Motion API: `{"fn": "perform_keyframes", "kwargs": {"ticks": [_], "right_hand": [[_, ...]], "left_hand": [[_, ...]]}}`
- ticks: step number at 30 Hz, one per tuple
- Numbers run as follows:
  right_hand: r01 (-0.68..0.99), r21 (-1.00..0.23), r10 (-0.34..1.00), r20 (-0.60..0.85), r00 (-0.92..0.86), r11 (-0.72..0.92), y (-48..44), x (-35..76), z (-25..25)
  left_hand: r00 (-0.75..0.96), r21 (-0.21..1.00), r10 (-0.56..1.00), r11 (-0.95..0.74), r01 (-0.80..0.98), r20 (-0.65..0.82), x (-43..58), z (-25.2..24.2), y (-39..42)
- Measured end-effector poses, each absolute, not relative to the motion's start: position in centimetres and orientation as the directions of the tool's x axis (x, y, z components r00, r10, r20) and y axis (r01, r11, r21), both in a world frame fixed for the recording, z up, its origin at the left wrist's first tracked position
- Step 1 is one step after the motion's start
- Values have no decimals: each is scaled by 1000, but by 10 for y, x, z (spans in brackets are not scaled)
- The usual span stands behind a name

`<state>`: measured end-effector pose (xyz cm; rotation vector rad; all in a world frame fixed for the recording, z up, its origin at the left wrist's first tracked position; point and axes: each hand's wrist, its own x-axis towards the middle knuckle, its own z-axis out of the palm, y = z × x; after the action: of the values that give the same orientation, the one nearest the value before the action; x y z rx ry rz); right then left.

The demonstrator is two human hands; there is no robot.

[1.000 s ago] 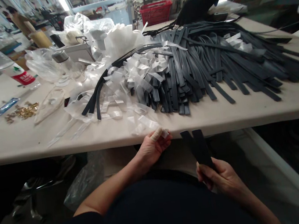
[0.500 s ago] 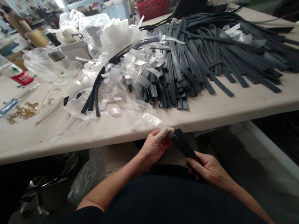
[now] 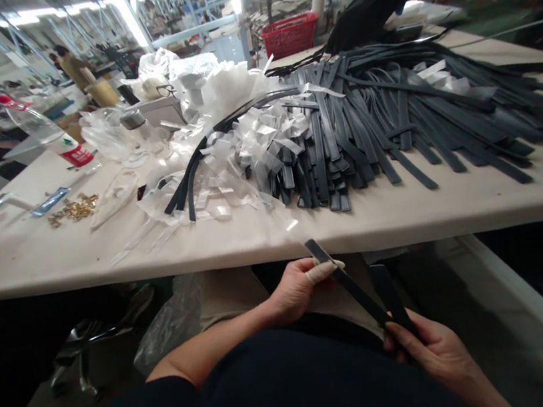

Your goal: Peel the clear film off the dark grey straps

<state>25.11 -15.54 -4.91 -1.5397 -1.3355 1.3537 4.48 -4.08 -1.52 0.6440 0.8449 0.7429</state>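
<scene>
Just in front of the table edge, my left hand (image 3: 294, 289) pinches a dark strap (image 3: 364, 296) near its upper end, with pale wrapping on a finger. That end sticks out past the fingertips towards the table. My right hand (image 3: 430, 341), lower and to the right, is closed round the same strap and a second dark strap end (image 3: 389, 291), which stands apart from the first. How far the straps run below my right hand is hidden. A large heap of dark straps (image 3: 380, 114) lies on the table ahead.
White film strips (image 3: 266, 130) pile up left of the heap. Farther left on the table (image 3: 47, 262) are brass-coloured small parts (image 3: 81, 208), a blue packet (image 3: 50, 201) and a bottle with a red label (image 3: 75, 153). A red basket (image 3: 291, 35) stands behind.
My right hand has moved right and down, and the two strap ends have spread apart. My left hand now grips farther from the strap's tip. The camera view has tilted up slightly.
</scene>
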Motion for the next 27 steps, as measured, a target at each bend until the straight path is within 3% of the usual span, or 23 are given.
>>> {"fn": "perform_keyframes", "kwargs": {"ticks": [5,8,12,16,23,27], "right_hand": [[248,-961,989,-137,-51,-120,-147,239,-41],[248,-958,983,-168,-69,-146,-161,247,-41],[231,-937,961,-231,150,-261,-189,255,-52],[220,-959,974,-138,179,-177,-182,240,-48],[183,-968,963,-129,236,-174,-192,245,-59],[271,-950,960,-77,269,-152,-199,246,-66]], "left_hand": [[594,792,684,597,-124,-423,54,-10,-56],[542,824,738,549,-138,-401,54,-3,-56],[511,839,752,534,-104,-415,52,-7,-59],[658,784,603,620,-32,-450,58,-18,-71],[590,851,723,513,-109,-361,53,-14,-66],[714,856,619,514,-53,-327,54,-26,-76]]}}
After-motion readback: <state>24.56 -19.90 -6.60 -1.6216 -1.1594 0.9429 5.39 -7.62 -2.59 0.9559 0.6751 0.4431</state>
